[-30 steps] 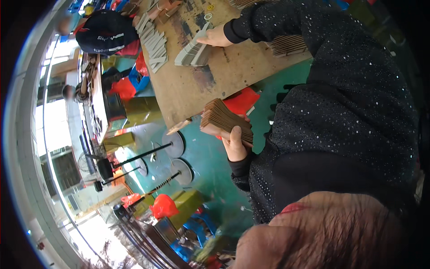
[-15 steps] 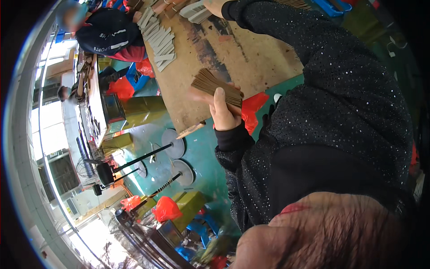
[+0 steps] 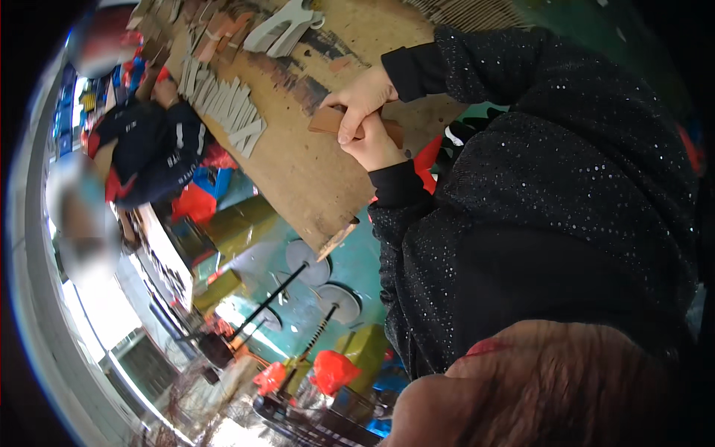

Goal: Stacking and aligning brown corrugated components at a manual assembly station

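Over the near right part of a worn brown board-topped table (image 3: pixel 298 171), my two hands meet around a stack of flat brown strips (image 3: pixel 325 120). My left hand (image 3: pixel 376 145) is closed on the stack from below. Across it lies my right hand (image 3: pixel 363 98), its fingers bent over the strips and touching my left fingers. Most of the stack is hidden by the hands; one end sticks out to the left and a little shows at the right.
Grey-white strips (image 3: pixel 234 112), reddish-brown pieces (image 3: pixel 223 33) and white curved cutouts (image 3: pixel 283 30) lie farther along the table. A co-worker in a dark jacket (image 3: pixel 153 145) is at the left. Round-based stands (image 3: pixel 339 302) and red bags (image 3: pixel 335 371) are on the green floor.
My right hand has come back from the white pieces at the far side onto the stack in my left hand. The strips, fanned before, are now mostly covered. The view has shifted.
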Demonstrator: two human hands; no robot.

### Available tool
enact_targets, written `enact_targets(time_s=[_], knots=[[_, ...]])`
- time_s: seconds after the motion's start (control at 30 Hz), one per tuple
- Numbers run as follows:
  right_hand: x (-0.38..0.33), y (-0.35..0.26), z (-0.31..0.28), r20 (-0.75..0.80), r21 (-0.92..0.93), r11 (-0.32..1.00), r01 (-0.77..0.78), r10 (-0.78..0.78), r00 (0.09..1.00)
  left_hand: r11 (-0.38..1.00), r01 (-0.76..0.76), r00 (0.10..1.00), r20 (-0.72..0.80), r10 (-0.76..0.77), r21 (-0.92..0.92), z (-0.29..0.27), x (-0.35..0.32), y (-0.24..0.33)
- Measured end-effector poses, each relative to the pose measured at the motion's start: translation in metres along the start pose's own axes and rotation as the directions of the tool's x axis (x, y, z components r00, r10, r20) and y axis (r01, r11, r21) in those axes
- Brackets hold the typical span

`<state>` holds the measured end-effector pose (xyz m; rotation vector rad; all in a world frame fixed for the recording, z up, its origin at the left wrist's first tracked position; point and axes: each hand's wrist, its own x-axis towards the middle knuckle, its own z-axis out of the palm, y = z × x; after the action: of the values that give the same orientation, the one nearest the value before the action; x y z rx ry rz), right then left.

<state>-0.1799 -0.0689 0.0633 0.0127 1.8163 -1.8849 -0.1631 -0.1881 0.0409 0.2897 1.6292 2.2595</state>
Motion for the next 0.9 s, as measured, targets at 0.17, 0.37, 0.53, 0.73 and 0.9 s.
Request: enact_targets(time_s=[0.17, 0.37, 0.53, 0.73, 0.9], knots=[[-0.039, 0.014, -0.021, -0.301, -0.563, 0.778, 0.279, -0.507, 0.807, 0.504, -0.396, 0.913, 0.387, 0.128, 0.767, -0.03, 0.019, 0.005], [-0.063, 0.018, -0.022, -0.211, -0.952, 0.307, 0.017, -0.692, 0.691, -0.073, -0.61, 0.779, 0.581, -0.236, 0.789, -0.013, 0.061, 0.052], [-0.036, 0.058, -0.019, -0.223, -0.971, 0.213, -0.11, -0.641, 0.734, -0.117, -0.73, 0.68, 0.701, -0.214, 0.673, -0.044, 0.08, 0.019], [-0.032, 0.058, -0.02, -0.281, -0.916, 0.396, -0.06, -0.532, 0.799, -0.161, -0.711, 0.696, 0.654, -0.295, 0.684, -0.029, 0.072, 0.029], [-0.031, 0.053, -0.029, -0.298, -0.939, 0.32, -0.125, -0.578, 0.76, -0.167, -0.751, 0.659, 0.739, -0.141, 0.638, -0.029, 0.072, 0.028]])
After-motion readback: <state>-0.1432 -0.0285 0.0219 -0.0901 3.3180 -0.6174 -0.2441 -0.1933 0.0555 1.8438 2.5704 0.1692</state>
